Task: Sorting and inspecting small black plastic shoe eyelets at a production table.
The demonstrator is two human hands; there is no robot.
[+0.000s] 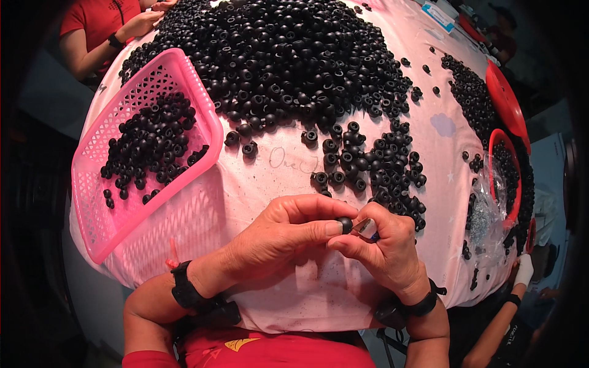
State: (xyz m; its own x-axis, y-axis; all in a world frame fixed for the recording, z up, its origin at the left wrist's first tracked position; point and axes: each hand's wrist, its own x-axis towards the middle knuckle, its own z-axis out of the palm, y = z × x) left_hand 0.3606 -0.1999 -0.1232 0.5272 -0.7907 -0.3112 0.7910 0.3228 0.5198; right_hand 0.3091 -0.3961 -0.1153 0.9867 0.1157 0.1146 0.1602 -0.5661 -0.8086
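Note:
My left hand (276, 236) pinches a small round black part (345, 225) between thumb and forefinger. Close against it, my right hand (388, 250) is closed around a small metal-bladed cutting tool (366, 228) with a dark blue end showing. The blade points at the black part; whether it touches cannot be made out. Both hands are just above the cloth near the table's front edge. Beyond them lie several loose black parts (346, 156), ball-shaped with a hollow collar, spreading from a large heap (288, 55) at the back.
A pink lattice basket (156, 202) with black parts inside sits tilted at the left. At the right are red basins (508, 101), a clear plastic bag (485, 208) and more black parts. Other people work at the back left (92, 43) and lower right (500, 325).

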